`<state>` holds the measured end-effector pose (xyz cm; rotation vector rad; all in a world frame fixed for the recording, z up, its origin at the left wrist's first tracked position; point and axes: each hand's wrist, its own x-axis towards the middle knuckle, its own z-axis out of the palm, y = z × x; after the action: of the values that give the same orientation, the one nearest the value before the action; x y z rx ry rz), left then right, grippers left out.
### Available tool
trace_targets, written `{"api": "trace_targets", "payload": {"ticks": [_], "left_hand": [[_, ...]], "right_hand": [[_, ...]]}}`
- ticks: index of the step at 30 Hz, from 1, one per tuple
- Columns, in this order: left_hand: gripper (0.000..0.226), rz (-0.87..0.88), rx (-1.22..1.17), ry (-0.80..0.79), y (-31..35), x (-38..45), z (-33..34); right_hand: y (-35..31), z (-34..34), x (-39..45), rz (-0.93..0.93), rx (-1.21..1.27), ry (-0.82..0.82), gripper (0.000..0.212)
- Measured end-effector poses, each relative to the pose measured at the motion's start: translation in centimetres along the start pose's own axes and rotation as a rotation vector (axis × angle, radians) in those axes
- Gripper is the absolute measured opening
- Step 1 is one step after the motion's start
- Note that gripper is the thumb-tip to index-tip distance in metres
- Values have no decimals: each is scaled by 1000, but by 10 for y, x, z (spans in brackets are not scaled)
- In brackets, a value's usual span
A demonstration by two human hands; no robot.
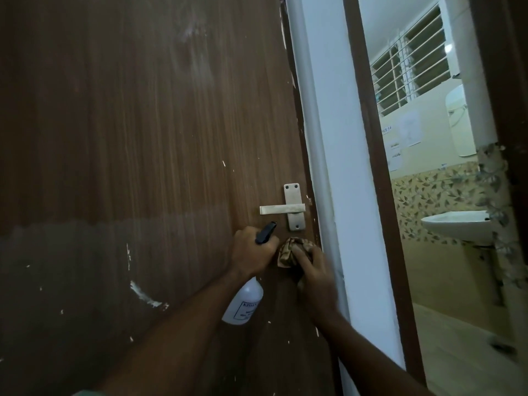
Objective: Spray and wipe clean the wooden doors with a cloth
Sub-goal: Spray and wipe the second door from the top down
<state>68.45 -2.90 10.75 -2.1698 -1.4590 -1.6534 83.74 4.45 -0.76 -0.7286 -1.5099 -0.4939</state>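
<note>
Just below the door handle point(283, 209), the right hand point(313, 270) presses a bunched cloth point(287, 252) to the wooden door point(143, 138), while left-hand fingers point(270, 247) grip the spray bottle point(244, 302) alongside.

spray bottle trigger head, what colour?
Black, on a white bottle body; the spray bottle is held in the left hand. Head view.

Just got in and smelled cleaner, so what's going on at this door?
A person is cleaning the wooden door. The left hand grips a spray bottle, nozzle aimed just below the metal handle. The right hand presses a brownish cloth against the door near its edge, under the handle. The lower door looks duller than the upper part.
</note>
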Motion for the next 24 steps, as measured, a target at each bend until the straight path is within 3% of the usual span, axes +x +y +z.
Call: {"api": "trace_targets", "payload": {"ticks": [2,4,6,13,19,21,24], "left_hand": [[38,12,3,3,-2,-5,10],[38,23,46,15,-2,-10,18],[37,53,61,28,-1,-16,24],[36,138,115,106,24,-16,25],[35,76,122,124,23,-22,27],[36,51,119,128,25,-28,26],[35,12,137,116,29,-37,22]], "right_hand": [[3,-10,11,46,55,17,46],[5,-16,35,251,179,88,38],[3,-20,63,332,214,95,41],[11,-23,148,169,159,66,45],[38,-15,61,163,246,18,48],[43,-16,34,57,186,-18,49],[31,-6,10,-402,88,-114,41]]}}
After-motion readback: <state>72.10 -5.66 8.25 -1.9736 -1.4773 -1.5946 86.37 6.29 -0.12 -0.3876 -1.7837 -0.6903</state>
